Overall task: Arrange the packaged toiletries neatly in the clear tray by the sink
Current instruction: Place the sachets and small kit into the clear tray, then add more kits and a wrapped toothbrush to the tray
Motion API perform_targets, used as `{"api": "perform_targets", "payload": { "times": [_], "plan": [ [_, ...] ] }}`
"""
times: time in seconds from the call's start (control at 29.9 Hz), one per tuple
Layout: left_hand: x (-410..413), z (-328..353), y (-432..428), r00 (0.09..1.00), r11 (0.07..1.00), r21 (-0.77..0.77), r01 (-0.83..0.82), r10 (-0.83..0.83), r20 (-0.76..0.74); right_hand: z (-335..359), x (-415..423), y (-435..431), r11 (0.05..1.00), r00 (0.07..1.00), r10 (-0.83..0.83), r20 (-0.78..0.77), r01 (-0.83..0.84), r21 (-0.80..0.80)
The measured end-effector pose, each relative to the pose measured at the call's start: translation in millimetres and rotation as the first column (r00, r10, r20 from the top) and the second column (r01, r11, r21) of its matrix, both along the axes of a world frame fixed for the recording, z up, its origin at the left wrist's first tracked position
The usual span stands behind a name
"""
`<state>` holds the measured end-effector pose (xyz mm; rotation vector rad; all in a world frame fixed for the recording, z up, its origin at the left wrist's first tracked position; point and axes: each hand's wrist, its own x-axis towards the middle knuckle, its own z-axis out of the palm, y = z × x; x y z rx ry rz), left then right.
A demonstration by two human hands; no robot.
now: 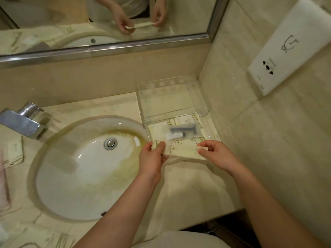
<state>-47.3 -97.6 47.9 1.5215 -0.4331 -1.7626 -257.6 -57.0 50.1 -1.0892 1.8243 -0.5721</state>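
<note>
While both hands pinch its ends, the left hand (152, 158) and right hand (217, 154) hold a flat cream packet (180, 150) over the see-through plastic tray (200, 97), where a razor packet (184, 130) lies.

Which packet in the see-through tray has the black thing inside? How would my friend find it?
Start at the round sink and look right to the clear tray in the counter's corner. In its near part, just beyond the person's left hand and right hand, lies the see-through packet. Unlike the cream paper packets around it, it shows a dark razor and a small white tube.
</note>
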Motion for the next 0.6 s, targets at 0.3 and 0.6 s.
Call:
{"api": "perform_targets", "payload": {
  "times": [0.3, 0.6],
  "plan": [
    [3.7, -25.1, -10.4, 0.455, 0.832, -0.141, 0.536, -0.145, 0.878, -23.7, -6.1, -35.0, 0.999, 0.927, -0.046, -0.372, 0.039, -0.026],
    [8.4, -35.5, -7.4, 0.044, 0.558, 0.012, 0.83, -0.087, 0.995, -25.3, 8.5, -35.5, 0.997, 0.79, 0.075, -0.608, -0.075, 0.025]
  ]
}}
